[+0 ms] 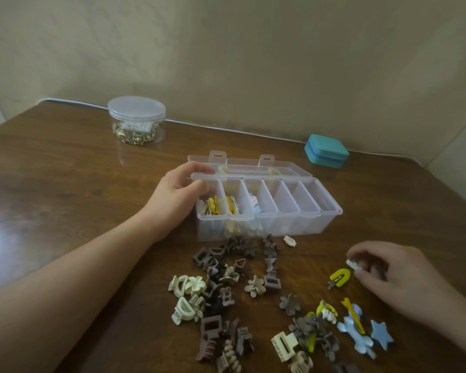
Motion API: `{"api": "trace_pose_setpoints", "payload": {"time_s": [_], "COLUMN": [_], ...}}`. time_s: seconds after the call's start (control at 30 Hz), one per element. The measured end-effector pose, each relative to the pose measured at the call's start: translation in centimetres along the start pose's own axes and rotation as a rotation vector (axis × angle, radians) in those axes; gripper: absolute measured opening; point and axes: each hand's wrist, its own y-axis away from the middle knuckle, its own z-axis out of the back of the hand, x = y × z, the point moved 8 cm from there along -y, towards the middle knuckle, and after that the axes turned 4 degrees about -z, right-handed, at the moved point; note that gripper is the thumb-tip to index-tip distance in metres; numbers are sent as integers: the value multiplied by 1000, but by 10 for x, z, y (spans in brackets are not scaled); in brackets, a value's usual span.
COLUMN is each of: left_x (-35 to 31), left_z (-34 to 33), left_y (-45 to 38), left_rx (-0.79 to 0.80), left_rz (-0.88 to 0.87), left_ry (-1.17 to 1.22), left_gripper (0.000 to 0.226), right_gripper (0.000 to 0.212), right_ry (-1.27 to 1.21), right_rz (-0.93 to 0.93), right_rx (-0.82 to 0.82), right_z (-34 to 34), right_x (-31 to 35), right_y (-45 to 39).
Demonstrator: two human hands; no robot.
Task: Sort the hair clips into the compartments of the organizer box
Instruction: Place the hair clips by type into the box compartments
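From the head view I see a dark wooden table against a beige wall. My left hand grips the left end of the clear organizer box, lid open. My right hand pinches a small pale clip. Loose hair clips lie in front of the box; a lidded jar and teal case stand near the wall.
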Motion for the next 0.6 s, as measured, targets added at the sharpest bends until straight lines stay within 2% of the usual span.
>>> {"api": "trace_pose_setpoints", "payload": {"time_s": [0.13,0.23,0.37,0.53,0.6], "left_x": [1,1,3,4,4], "left_z": [0,0,0,1,0], "left_y": [-1,-1,-2,-2,-3], "left_rx": [5,7,14,13,13], "left_rz": [-9,-19,-19,-24,-25], "left_ry": [13,25,30,18,17], "left_gripper": [41,47,47,40,41], "right_gripper": [30,20,7,11,13], "right_ry": [-183,-397,-479,-369,-374], "right_rz": [109,176,165,213,231], "right_rx": [-206,-282,-276,-177,-186], "right_z": [35,46,28,0,5], "right_x": [49,88,118,134,130], "right_y": [-18,-45,-83,-84,-77]}}
